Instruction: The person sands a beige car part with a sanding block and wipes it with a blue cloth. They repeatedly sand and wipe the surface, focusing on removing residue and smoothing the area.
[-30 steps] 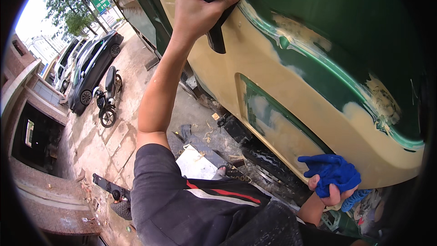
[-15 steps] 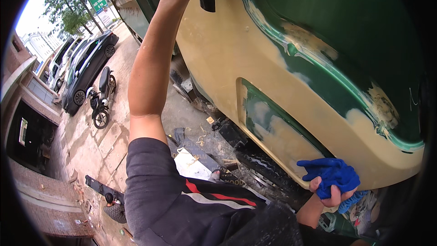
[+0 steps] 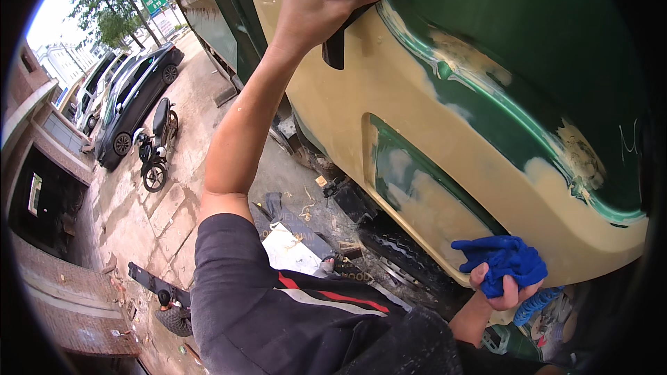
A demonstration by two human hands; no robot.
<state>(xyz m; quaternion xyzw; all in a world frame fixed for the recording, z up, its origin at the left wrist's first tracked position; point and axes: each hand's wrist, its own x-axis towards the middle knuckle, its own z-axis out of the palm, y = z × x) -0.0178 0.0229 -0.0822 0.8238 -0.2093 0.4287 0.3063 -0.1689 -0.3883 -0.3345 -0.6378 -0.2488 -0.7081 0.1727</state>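
Observation:
My left hand (image 3: pixel 311 10) is raised at the top, closed on a folded black sheet that looks like sandpaper (image 3: pixel 335 45). The thumb presses the sheet near the edge of a beige and green vehicle panel (image 3: pixel 319 107). One flap of the sheet hangs down; whether its upper part touches the panel I cannot tell. At the lower right my right hand (image 3: pixel 504 294) grips a bunched blue cloth (image 3: pixel 504 260), close to the panel's lower edge. Beige filler patches (image 3: pixel 580 156) and bare sanded spots show along the green ridge. A recessed rectangular area (image 3: pixel 424 191) lies in the panel.
Below the panel, the ground holds debris, a white board (image 3: pixel 292 246) and dark parts. A coiled blue hose (image 3: pixel 535 305) lies under my right hand. Farther left are a motorbike (image 3: pixel 156 149), a dark car (image 3: pixel 135 101) and a crouching person (image 3: pixel 174 316) beside a long black part.
My left hand has moved down and a little right, bringing more of the black sheet into view. My right hand and the blue cloth have shifted only slightly.

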